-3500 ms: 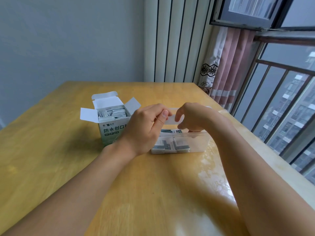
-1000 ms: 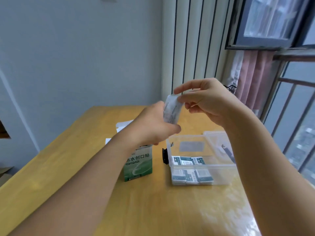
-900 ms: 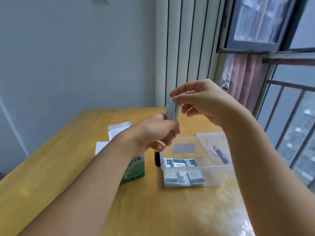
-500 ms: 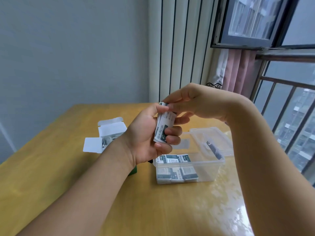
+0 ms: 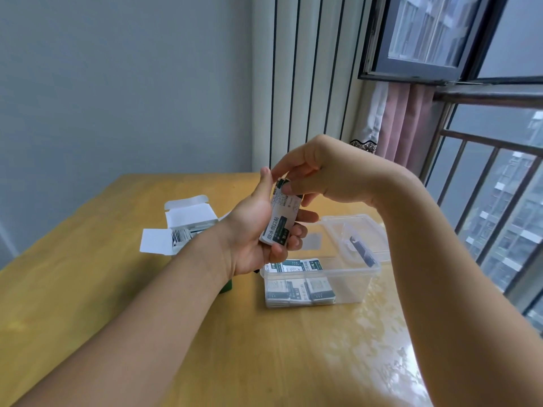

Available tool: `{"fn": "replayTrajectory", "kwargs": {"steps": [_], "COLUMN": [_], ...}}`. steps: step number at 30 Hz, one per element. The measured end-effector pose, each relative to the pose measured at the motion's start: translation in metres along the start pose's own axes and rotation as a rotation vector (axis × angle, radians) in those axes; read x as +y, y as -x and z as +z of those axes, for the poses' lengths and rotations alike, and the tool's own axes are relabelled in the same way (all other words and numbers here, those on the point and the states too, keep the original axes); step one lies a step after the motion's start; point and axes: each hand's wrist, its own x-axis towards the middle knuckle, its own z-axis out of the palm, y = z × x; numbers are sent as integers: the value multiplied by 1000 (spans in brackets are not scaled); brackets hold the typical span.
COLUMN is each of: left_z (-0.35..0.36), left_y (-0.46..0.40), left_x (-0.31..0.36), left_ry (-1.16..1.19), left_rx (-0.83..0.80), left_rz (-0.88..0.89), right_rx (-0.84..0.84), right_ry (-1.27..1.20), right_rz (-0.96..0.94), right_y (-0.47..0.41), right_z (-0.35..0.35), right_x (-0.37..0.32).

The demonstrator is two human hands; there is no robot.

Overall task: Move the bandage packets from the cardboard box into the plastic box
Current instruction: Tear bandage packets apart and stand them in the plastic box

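My left hand (image 5: 252,230) grips a small stack of white and dark green bandage packets (image 5: 280,223), held upright above the table. My right hand (image 5: 320,174) pinches the top edge of that stack from above. Below them stands the clear plastic box (image 5: 352,277), with several packets (image 5: 299,284) lying flat in its left part. The open cardboard box (image 5: 188,218) stands to the left, partly hidden behind my left forearm, with more packets showing inside.
The plastic box's clear lid (image 5: 352,233) with a dark clasp lies open behind it. The wooden table (image 5: 88,289) runs to a wall at the back. A railing and window lie close on the right.
Both hands came down from higher up and now hold the packets as a squared stack just above the plastic box. The view has tilted downward.
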Motion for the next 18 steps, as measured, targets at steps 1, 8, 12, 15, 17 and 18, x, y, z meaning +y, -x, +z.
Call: {"fn": "replayTrajectory", "kwargs": {"steps": [1,8,12,15,17,18], "left_z": [-1,-12,-12,-15,-17,-17], "left_y": [0,3,1,2,2,2], "left_x": [1,9,8,10,14,15], "left_ry": [-16,-171,-231,-221,-160,-117], "left_rx": [8,75,105,88,80,102], "left_rz": [-7,-3,12,18,73,128], "right_rx": [2,-3,-66,-79,-33,16], "right_ry": [5,-16,66,76,-2,-88], "right_rz": [1,90,81,114,141,155], "right_y": [0,8,6,4,3,2], "right_z": [0,-12,-7,-4,-4,-5], "right_x": [0,9,6,6,9,11]}}
